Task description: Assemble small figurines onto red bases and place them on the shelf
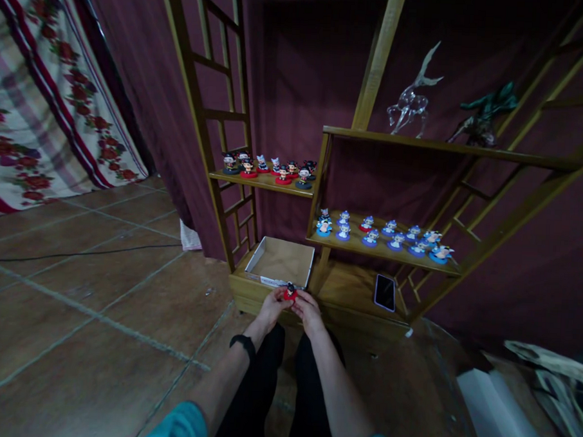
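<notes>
And here are the two hands, close together, low in front of the wooden shelf unit [373, 67]: the left hand [271, 307] pinches one side of the small red-based figurine [290, 293], the right hand [309, 309] has its fingers closed in on the other side, so both share the hold! The figurine sits between the fingertips, just in front of the shallow open box [284, 260], which rests on the bottom board [349, 287]. Over to the right on that board, a dark-screened device [385, 293] lies flat. Look above the box: little figures on red and dark bases [283, 174] crowd the left shelf [268, 183], while figures on mostly purple and blue bases [370, 237] line the right shelf [358, 245] in two rows. Higher up, a clear deer ornament [410, 104] stands beside a dark green sculpture [489, 114]; a black band [244, 346] circles the left wrist
</notes>
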The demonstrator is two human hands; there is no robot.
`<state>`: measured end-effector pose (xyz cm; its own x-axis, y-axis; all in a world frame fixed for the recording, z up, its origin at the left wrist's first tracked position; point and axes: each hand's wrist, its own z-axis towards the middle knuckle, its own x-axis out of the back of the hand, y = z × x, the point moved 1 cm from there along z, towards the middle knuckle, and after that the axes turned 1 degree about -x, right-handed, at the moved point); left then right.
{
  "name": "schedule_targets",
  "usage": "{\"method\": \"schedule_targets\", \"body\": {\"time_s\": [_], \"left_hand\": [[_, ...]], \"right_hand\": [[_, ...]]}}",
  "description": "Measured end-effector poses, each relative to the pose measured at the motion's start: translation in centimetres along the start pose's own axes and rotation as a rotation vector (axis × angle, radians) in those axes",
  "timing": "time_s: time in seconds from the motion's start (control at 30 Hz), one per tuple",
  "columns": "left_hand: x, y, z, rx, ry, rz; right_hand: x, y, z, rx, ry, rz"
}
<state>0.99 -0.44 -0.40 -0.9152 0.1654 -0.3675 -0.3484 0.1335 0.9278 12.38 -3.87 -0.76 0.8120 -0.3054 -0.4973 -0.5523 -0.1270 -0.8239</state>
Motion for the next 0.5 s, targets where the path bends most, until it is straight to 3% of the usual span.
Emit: {"method": "schedule_targets", "body": {"time_s": [0.5], "left_hand": [[0.06,-0.46,0.47,0.017,0.012,0.014]], "right_hand": [[-0.36,0.02,0.08,-0.043,0.040,-0.038]]}}
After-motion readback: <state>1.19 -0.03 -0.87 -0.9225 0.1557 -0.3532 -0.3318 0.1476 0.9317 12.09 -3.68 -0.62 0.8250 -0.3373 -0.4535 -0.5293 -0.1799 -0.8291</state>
